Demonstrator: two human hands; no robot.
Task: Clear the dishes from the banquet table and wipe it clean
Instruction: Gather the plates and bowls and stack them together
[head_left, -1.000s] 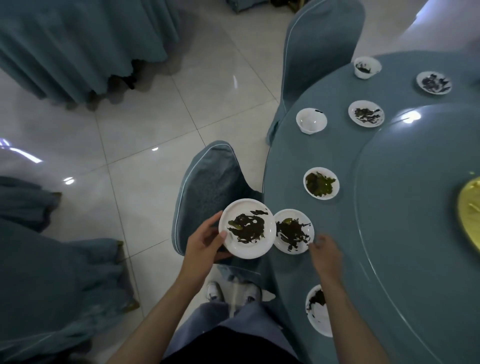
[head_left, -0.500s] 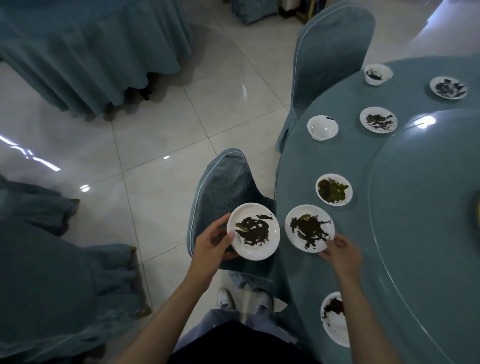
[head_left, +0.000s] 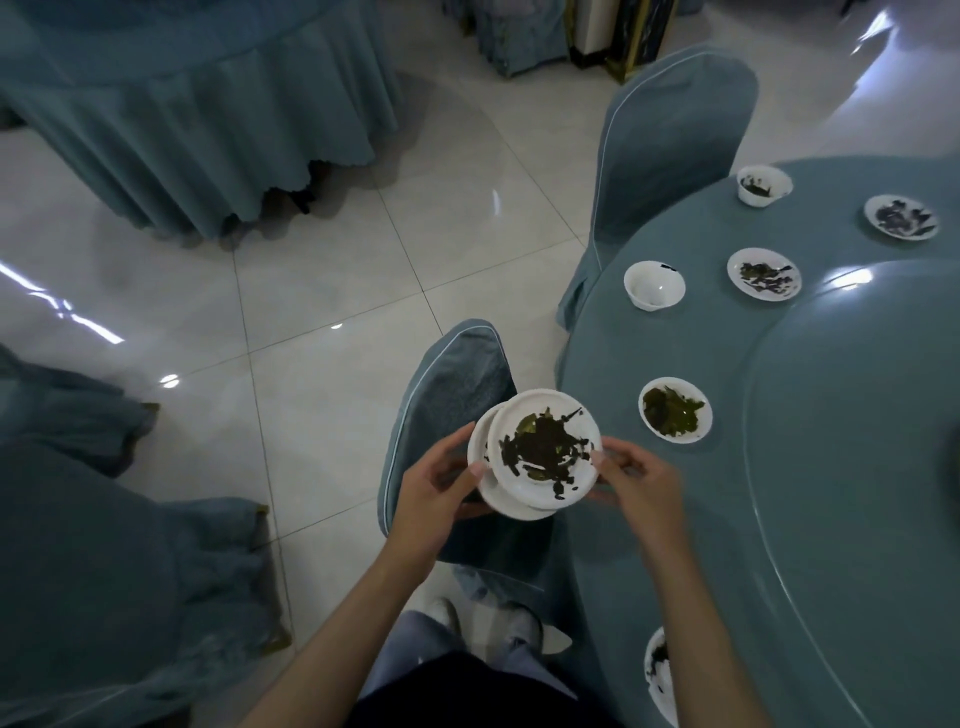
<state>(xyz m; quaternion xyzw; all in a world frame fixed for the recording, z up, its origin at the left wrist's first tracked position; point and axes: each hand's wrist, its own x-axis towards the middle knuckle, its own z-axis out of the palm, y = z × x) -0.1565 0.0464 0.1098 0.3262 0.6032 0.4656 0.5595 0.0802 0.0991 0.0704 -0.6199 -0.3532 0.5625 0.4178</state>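
The fingers of the right hand pinch the right rim of the upper plate, a white dish smeared with dark and green leaf scraps. The hand is a little blurred, so how far the fingers reach under the rim cannot be told. The left hand grips the lower plate from the other side, thumb laid on its left rim and the other fingers curled out of sight beneath. The upper plate sits on the lower one, shifted slightly toward the right hand, and both are held in the air over a covered chair, just off the edge of the tabletop. Beyond the right hand's fingers a plate of green leaves lies on the teal cloth, and farther on stand an empty white cup, a soiled plate, a second cup and a far plate. Behind the right wrist a near plate, also dirty, lies by the tabletop's edge. A raised round platform fills the tabletop well to the right of both hands.
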